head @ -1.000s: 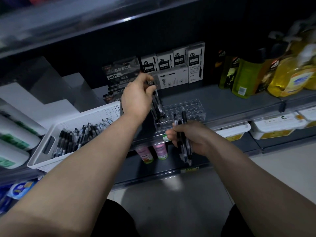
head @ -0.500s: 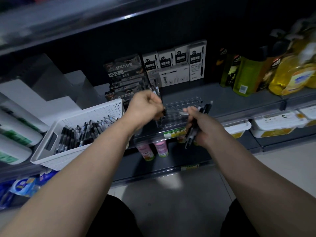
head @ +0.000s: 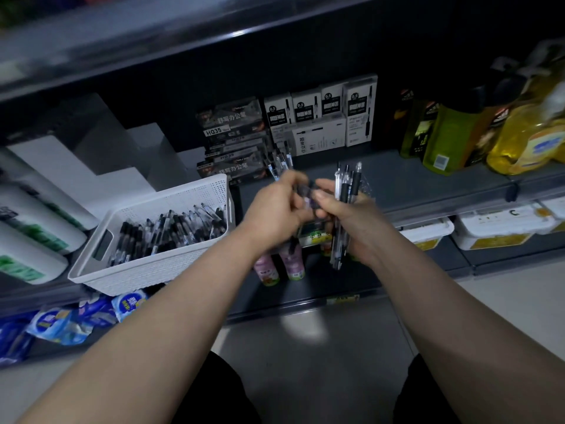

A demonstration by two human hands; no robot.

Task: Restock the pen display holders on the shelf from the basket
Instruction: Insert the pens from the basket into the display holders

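Our right hand point(head: 351, 221) grips a bundle of pens point(head: 347, 191) upright, fingers curled round them. Our left hand point(head: 275, 215) meets it from nine o'clock, fingers curled; blur hides whether they hold anything. The white basket point(head: 137, 276) sits on the shelf point(head: 428, 185) at nine o'clock, pens point(head: 171, 231) inside.

Left grip point(head: 275, 209): fingertips smeared by motion; what they pinch unreadable. Pen holder point(head: 367, 188) almost wholly hidden behind both grips, only clear right corner showing. Pen bundle point(head: 348, 182): middle covered by right grip point(head: 348, 215). Yellow bottles point(head: 532, 139) far right blurred, cut by right edge. White rolls point(head: 27, 209) cut by left edge. Shelf label point(head: 315, 237) partly covered, print too small. Upper shelf point(head: 153, 41) blurred.
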